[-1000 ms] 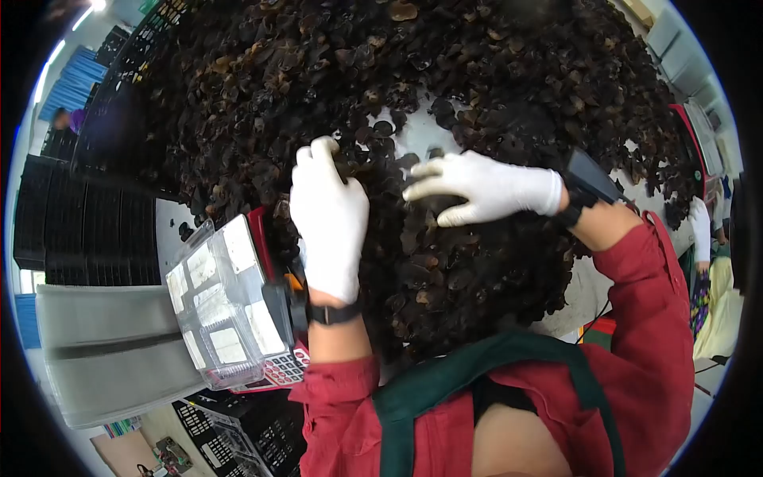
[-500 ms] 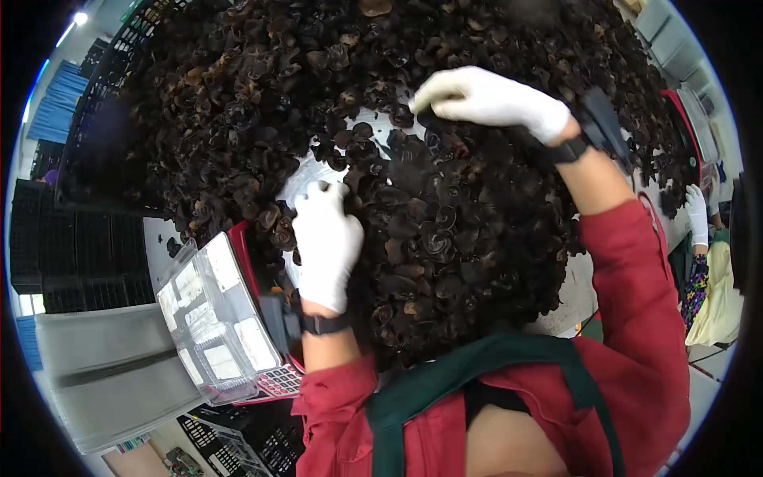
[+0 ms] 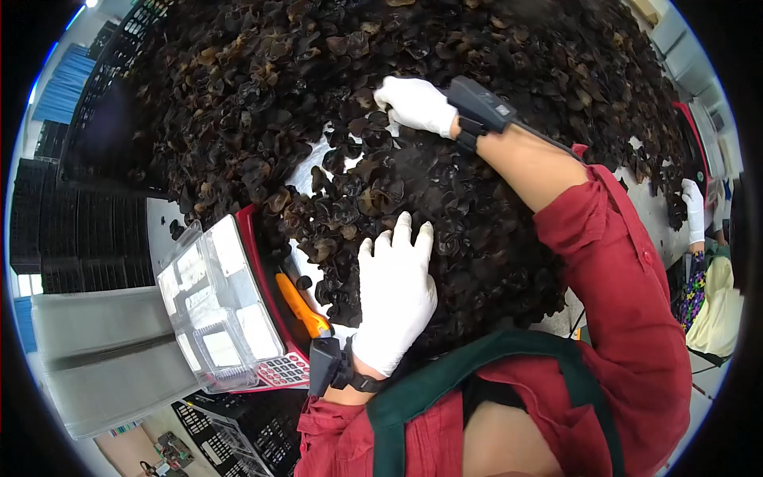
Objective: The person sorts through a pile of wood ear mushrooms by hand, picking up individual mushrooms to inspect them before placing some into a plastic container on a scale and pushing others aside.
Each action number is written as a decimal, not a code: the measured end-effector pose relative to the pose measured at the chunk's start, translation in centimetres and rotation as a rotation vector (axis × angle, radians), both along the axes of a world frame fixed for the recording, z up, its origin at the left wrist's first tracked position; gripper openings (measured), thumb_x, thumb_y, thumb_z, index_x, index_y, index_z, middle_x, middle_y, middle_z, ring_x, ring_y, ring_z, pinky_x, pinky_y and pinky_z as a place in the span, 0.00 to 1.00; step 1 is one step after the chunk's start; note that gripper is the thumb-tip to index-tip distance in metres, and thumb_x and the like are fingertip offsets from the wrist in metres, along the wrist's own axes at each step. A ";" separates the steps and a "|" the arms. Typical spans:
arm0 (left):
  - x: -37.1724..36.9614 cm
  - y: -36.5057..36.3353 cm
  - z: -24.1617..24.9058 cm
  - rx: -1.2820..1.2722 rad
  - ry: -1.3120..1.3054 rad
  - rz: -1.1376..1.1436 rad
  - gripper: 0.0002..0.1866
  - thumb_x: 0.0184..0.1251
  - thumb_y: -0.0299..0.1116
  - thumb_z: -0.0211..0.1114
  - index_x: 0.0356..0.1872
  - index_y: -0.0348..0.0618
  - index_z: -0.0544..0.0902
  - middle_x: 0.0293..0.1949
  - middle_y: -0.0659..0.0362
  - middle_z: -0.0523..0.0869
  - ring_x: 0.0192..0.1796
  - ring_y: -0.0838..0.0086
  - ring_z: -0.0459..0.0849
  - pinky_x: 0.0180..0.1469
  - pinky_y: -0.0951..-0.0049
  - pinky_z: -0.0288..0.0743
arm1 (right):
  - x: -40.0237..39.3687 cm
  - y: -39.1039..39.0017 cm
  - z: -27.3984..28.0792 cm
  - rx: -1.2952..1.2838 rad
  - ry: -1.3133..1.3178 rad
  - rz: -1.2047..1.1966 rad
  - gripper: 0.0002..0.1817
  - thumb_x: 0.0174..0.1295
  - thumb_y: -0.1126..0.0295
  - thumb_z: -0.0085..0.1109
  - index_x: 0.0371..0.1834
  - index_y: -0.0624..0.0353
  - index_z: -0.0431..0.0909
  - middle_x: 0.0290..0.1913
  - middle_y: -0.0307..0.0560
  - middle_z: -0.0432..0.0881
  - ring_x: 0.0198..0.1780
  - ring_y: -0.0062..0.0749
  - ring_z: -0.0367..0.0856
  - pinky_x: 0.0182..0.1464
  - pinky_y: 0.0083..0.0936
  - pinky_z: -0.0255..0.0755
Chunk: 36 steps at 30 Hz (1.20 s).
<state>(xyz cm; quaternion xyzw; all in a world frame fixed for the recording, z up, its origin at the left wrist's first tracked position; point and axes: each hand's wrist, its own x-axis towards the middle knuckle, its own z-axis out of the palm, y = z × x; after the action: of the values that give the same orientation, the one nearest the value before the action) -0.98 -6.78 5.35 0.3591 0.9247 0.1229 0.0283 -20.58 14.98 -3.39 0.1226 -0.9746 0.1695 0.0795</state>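
A large heap of dark brown wood ear mushrooms (image 3: 477,215) spreads over a pale tabletop. My left hand (image 3: 397,286), in a white glove, lies on the near part of the heap, palm down. Its fingers are spread and point away from me. My right hand (image 3: 415,105), also gloved in white, is at the heap farther off, beyond a bare patch of the tabletop (image 3: 310,168). Its fingers are curled down at the mushrooms, and what they hold, if anything, is hidden. Each wrist carries a black strapped-on device.
A red scale (image 3: 266,306) with a plastic-covered top and keypad stands at left, an orange-handled tool (image 3: 302,306) beside it. Black crates (image 3: 87,238) are stacked farther left. Another scale (image 3: 703,139) and a co-worker's gloved hand (image 3: 693,211) are at the right edge.
My left hand has moved right and nearer to me onto the mushrooms, uncovering the orange-handled tool. My right hand has moved left, its forearm now reaching farther across the heap.
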 end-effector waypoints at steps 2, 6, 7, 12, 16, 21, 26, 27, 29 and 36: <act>-0.3 -0.5 0.5 0.048 -0.016 0.010 0.33 0.46 0.22 0.61 0.62 0.41 0.77 0.63 0.45 0.77 0.59 0.53 0.78 0.63 0.55 0.70 | 0.0 1.4 0.1 -0.092 -0.093 0.184 0.03 0.53 0.76 0.64 0.31 0.60 0.83 0.30 0.50 0.84 0.38 0.47 0.85 0.42 0.39 0.77; -2.6 -1.4 1.5 0.220 -0.024 0.091 0.24 0.49 0.22 0.60 0.52 0.42 0.80 0.53 0.49 0.82 0.53 0.53 0.82 0.56 0.58 0.76 | 3.8 3.8 5.1 -0.293 -0.515 0.281 0.08 0.57 0.71 0.67 0.38 0.61 0.85 0.32 0.45 0.87 0.32 0.28 0.84 0.37 0.28 0.77; -3.4 -1.4 1.6 0.239 -0.028 0.138 0.21 0.49 0.21 0.59 0.49 0.42 0.80 0.50 0.50 0.82 0.51 0.53 0.82 0.54 0.58 0.77 | 5.5 4.1 6.7 -0.344 -0.615 0.236 0.09 0.58 0.70 0.67 0.40 0.60 0.85 0.31 0.43 0.87 0.30 0.23 0.83 0.35 0.25 0.77; -8.5 -0.6 -0.7 0.333 0.108 0.211 0.26 0.53 0.20 0.58 0.57 0.44 0.80 0.55 0.49 0.83 0.60 0.53 0.80 0.64 0.60 0.73 | 13.5 6.8 11.4 -0.605 -0.766 0.116 0.08 0.63 0.69 0.65 0.43 0.59 0.85 0.32 0.36 0.84 0.28 0.17 0.78 0.32 0.18 0.74; -10.4 0.2 -5.1 0.476 -0.173 0.069 0.31 0.49 0.17 0.55 0.60 0.43 0.81 0.65 0.47 0.79 0.71 0.54 0.73 0.75 0.62 0.64 | 19.5 9.9 10.3 -1.061 -0.780 0.059 0.10 0.66 0.69 0.64 0.46 0.63 0.82 0.35 0.39 0.81 0.30 0.19 0.76 0.33 0.18 0.72; -6.3 0.0 -1.5 0.209 -0.035 -0.161 0.30 0.46 0.17 0.57 0.56 0.44 0.83 0.61 0.49 0.82 0.66 0.54 0.77 0.69 0.59 0.69 | 25.3 11.8 8.2 -1.598 -0.779 -0.022 0.14 0.69 0.63 0.63 0.49 0.62 0.79 0.48 0.50 0.81 0.32 0.23 0.77 0.26 0.13 0.69; -6.2 1.3 3.1 0.182 0.051 -0.098 0.25 0.47 0.16 0.57 0.49 0.45 0.84 0.49 0.52 0.85 0.53 0.55 0.82 0.57 0.60 0.76 | 25.5 10.6 7.5 -1.694 -0.612 0.151 0.20 0.76 0.51 0.52 0.44 0.61 0.77 0.45 0.54 0.83 0.27 0.23 0.75 0.19 0.10 0.60; -7.3 2.3 3.3 0.221 0.133 -0.082 0.21 0.51 0.16 0.59 0.47 0.44 0.84 0.43 0.52 0.84 0.48 0.54 0.83 0.51 0.61 0.78 | 25.2 10.3 7.6 -1.655 -0.598 0.117 0.20 0.75 0.52 0.54 0.41 0.60 0.78 0.41 0.50 0.83 0.26 0.20 0.73 0.19 0.10 0.57; -10.7 5.1 1.9 0.336 0.163 -0.033 0.15 0.55 0.22 0.65 0.46 0.42 0.85 0.41 0.51 0.86 0.45 0.53 0.85 0.50 0.62 0.79 | 24.4 9.5 8.6 -1.569 -0.619 0.070 0.19 0.74 0.52 0.56 0.38 0.60 0.79 0.37 0.44 0.82 0.25 0.17 0.71 0.19 0.10 0.55; -16.9 11.7 -6.1 0.133 -0.050 -0.068 0.13 0.56 0.40 0.71 0.40 0.47 0.90 0.40 0.51 0.90 0.47 0.56 0.88 0.51 0.61 0.81 | 25.6 8.0 10.0 -1.455 -0.676 -0.044 0.14 0.72 0.57 0.60 0.36 0.58 0.81 0.35 0.37 0.83 0.26 0.13 0.71 0.24 0.12 0.58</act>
<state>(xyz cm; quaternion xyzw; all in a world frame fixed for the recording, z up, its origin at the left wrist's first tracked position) -17.87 4.88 -0.71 0.3882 0.9008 0.1919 0.0318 5.05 22.95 6.61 -0.0370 -0.5932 0.7888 -0.1567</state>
